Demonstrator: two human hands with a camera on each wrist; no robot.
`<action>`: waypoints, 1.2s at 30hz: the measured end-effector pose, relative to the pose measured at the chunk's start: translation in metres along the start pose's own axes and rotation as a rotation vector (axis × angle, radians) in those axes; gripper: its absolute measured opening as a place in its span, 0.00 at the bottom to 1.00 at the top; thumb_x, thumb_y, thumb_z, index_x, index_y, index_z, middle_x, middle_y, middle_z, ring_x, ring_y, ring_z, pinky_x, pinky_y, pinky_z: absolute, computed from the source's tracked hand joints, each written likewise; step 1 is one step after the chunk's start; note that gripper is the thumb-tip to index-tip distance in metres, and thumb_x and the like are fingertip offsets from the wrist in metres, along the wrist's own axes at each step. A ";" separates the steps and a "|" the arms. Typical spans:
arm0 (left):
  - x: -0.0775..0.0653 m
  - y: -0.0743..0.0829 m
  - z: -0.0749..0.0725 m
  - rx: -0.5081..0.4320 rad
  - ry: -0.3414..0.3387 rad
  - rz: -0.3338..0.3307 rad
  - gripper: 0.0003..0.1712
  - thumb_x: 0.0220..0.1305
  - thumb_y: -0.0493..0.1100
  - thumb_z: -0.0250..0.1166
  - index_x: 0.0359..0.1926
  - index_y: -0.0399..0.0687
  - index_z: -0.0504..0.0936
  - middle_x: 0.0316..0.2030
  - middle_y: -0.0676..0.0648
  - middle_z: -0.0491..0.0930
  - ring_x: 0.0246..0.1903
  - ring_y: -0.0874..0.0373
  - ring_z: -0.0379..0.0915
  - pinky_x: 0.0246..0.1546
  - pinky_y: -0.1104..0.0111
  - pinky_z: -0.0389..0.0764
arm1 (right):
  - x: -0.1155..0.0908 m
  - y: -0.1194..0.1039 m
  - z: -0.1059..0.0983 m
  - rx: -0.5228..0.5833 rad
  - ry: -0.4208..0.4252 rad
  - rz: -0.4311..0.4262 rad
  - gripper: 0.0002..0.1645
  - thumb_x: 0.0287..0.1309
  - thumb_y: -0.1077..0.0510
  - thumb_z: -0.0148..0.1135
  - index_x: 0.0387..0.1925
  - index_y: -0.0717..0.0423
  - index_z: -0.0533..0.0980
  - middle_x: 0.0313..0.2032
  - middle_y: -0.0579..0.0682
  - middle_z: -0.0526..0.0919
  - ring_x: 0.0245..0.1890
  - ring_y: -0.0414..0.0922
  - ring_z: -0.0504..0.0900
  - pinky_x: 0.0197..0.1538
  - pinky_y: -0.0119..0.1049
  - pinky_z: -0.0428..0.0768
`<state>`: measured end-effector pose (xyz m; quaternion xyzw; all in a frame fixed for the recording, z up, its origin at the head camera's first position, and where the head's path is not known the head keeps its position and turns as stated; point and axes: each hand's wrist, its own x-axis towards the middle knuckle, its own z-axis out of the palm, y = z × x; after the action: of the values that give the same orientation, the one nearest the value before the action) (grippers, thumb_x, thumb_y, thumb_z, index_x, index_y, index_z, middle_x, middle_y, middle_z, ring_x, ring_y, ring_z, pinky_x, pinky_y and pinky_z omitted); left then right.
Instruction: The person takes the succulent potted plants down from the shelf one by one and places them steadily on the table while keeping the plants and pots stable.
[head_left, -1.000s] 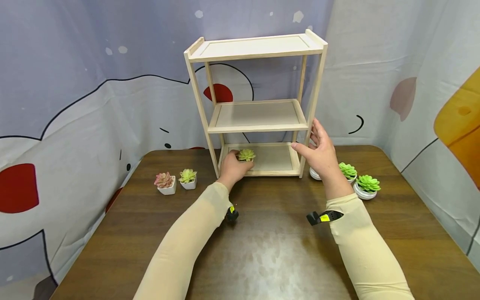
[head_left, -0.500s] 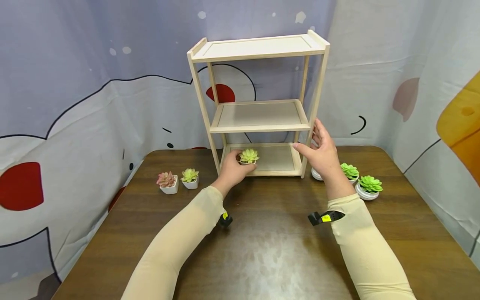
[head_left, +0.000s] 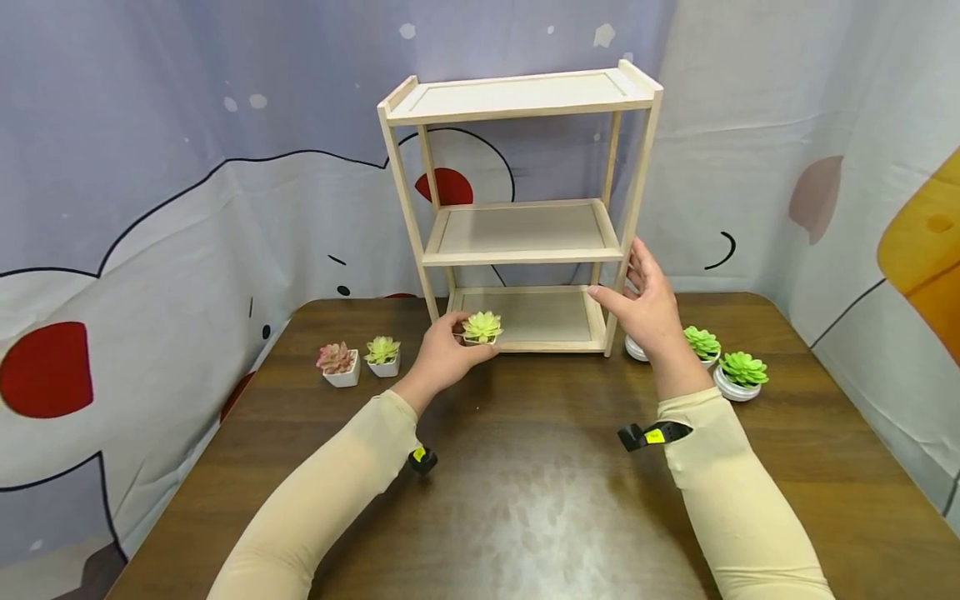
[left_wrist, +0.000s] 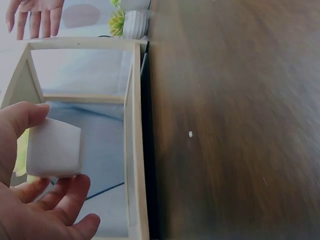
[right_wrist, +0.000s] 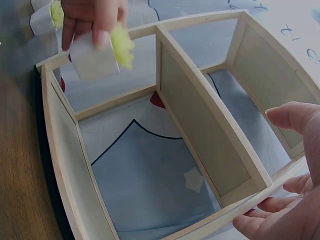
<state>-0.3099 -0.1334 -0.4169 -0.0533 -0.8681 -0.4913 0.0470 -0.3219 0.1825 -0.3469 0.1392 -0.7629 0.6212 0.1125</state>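
My left hand [head_left: 441,357] pinches a small potted succulent [head_left: 482,327], yellow-green in a white square pot, between thumb and fingers. In the left wrist view the pot [left_wrist: 54,149] hangs clear of the table. Behind it stands a light wooden three-tier shelf [head_left: 522,257]; the plant is just in front of the bottom tier's left part. At the shelf's right front post is my right hand [head_left: 647,307], its thumb spread away. In the right wrist view the fingers [right_wrist: 272,205] lie right along the frame, extended rather than curled.
On the brown table [head_left: 517,492], a pink succulent [head_left: 339,367] and a yellow-green one [head_left: 383,357] stand left in square white pots. Bright green succulents [head_left: 741,375] in round white pots stand right, partly hidden by the right hand. A patterned curtain [head_left: 180,225] hangs behind.
My left hand has drawn the succulent back out from over the bottom tier, toward me and slightly left. The right hand stays at the post; the view has shifted a little.
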 end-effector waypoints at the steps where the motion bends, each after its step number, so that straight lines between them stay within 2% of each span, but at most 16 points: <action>1: -0.003 0.000 -0.004 0.004 -0.002 -0.003 0.41 0.54 0.53 0.79 0.67 0.49 0.74 0.55 0.45 0.78 0.53 0.48 0.78 0.53 0.53 0.82 | 0.000 0.000 0.000 -0.001 0.000 0.002 0.60 0.61 0.56 0.71 0.83 0.45 0.44 0.82 0.52 0.52 0.81 0.52 0.54 0.80 0.55 0.57; 12: -0.030 -0.013 -0.050 0.052 0.011 -0.028 0.45 0.55 0.56 0.78 0.69 0.46 0.71 0.56 0.44 0.77 0.53 0.49 0.75 0.54 0.56 0.80 | 0.000 0.001 0.001 -0.007 0.002 0.008 0.60 0.61 0.54 0.71 0.84 0.46 0.43 0.82 0.53 0.51 0.81 0.53 0.54 0.80 0.56 0.57; 17: -0.042 -0.026 -0.072 0.076 0.047 -0.049 0.47 0.54 0.57 0.78 0.69 0.44 0.70 0.56 0.43 0.77 0.54 0.48 0.77 0.53 0.57 0.80 | 0.000 0.000 0.000 -0.004 0.000 0.004 0.61 0.61 0.55 0.71 0.84 0.46 0.42 0.82 0.53 0.50 0.82 0.53 0.53 0.80 0.57 0.56; 24: -0.060 -0.049 -0.102 0.123 0.068 -0.114 0.50 0.55 0.60 0.78 0.71 0.42 0.68 0.58 0.41 0.75 0.55 0.46 0.75 0.55 0.55 0.79 | 0.000 0.000 -0.001 -0.012 0.008 0.001 0.61 0.61 0.55 0.72 0.83 0.47 0.44 0.82 0.54 0.52 0.81 0.54 0.54 0.80 0.57 0.57; 27: -0.067 -0.059 -0.114 0.155 0.077 -0.147 0.51 0.56 0.61 0.77 0.72 0.41 0.66 0.63 0.38 0.72 0.59 0.43 0.74 0.59 0.51 0.78 | 0.000 0.001 -0.001 -0.015 0.009 0.003 0.60 0.61 0.54 0.71 0.83 0.47 0.43 0.82 0.55 0.51 0.81 0.54 0.54 0.80 0.58 0.56; 32: -0.079 -0.072 -0.129 0.179 0.077 -0.214 0.54 0.57 0.61 0.76 0.75 0.39 0.63 0.73 0.34 0.64 0.66 0.40 0.71 0.65 0.48 0.76 | 0.000 0.001 0.001 -0.021 0.004 0.008 0.60 0.61 0.53 0.71 0.83 0.46 0.44 0.82 0.54 0.51 0.81 0.54 0.54 0.80 0.57 0.56; 36: -0.086 -0.080 -0.137 0.207 0.081 -0.250 0.56 0.58 0.61 0.76 0.77 0.38 0.61 0.72 0.33 0.67 0.67 0.38 0.70 0.66 0.46 0.76 | 0.000 0.000 0.002 -0.015 0.004 -0.002 0.59 0.62 0.54 0.71 0.83 0.46 0.44 0.82 0.55 0.51 0.81 0.55 0.54 0.80 0.58 0.56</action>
<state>-0.2322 -0.2960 -0.4258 0.0803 -0.9113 -0.4031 0.0258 -0.3221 0.1808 -0.3474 0.1379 -0.7673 0.6155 0.1158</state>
